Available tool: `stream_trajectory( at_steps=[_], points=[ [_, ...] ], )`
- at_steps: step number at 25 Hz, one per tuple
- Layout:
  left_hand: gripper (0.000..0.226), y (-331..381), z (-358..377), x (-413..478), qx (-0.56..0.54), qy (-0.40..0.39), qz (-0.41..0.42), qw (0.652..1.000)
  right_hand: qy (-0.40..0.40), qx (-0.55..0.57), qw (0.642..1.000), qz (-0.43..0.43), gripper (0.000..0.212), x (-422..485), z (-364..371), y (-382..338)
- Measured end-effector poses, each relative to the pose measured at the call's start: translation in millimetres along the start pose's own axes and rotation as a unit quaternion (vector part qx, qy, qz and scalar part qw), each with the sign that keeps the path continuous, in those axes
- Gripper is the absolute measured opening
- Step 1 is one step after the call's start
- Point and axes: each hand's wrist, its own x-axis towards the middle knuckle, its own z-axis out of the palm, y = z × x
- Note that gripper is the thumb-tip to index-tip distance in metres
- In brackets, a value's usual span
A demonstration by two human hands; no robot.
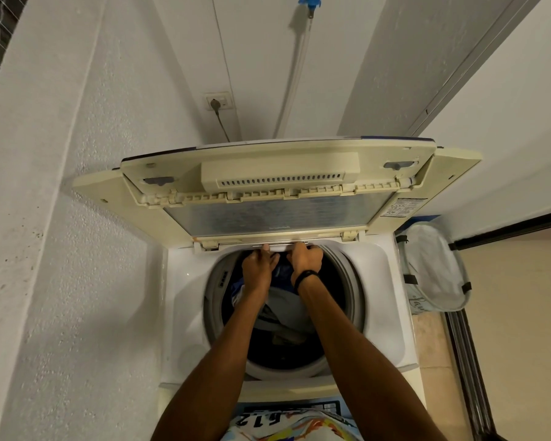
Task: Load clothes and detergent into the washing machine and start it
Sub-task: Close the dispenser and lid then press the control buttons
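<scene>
A white top-loading washing machine point(382, 281) stands below me with its folding lid point(277, 186) raised against the wall. Grey and blue clothes point(283, 310) lie inside the round drum point(347, 281). Both arms reach over the drum to its far rim. My left hand point(258, 265) and my right hand point(306, 257), which has a black band on the wrist, have their fingers curled over a white part point(280, 247) at the back edge of the opening, just under the lid. What that part is, I cannot tell. No detergent container is in view.
A white mesh laundry basket point(433, 272) stands to the right of the machine on the tiled floor. A wall socket with a plug point(218, 103) and a hose with a blue tap point(309, 4) sit on the wall behind. The control panel point(328, 407) is at the near edge.
</scene>
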Motion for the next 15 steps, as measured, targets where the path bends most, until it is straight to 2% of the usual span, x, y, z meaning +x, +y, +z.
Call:
stream_trajectory(
  at_steps=[8,12,15],
  points=[
    [0.022,-0.4,0.6,2.6,-0.023,0.011,-0.008,1.000,-0.011,0.045,0.999,-0.009,0.012,-1.7,-10.4,-1.0],
    [0.023,2.6,1.1,4.6,-0.014,0.018,-0.008,1.000,-0.012,0.058,0.998,-0.006,0.018,-2.8,-9.2,1.0],
    [0.025,4.1,0.1,4.4,0.002,0.014,-0.016,1.000,-0.023,0.020,0.999,-0.011,0.019,-2.2,-12.0,-0.8]
  ],
)
